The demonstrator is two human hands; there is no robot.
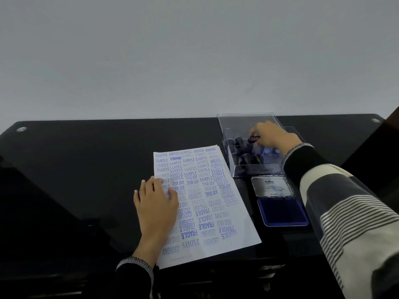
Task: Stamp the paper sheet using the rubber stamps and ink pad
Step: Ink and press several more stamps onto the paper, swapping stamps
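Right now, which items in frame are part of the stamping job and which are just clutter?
Job:
- paper sheet, covered in blue stamp marks, left hand flat on it
- rubber stamp, gripped by right hand
- clear plastic box holding more stamps
- open blue ink pad with its Artline lid

Not part of it:
- black glass table
- bare wall
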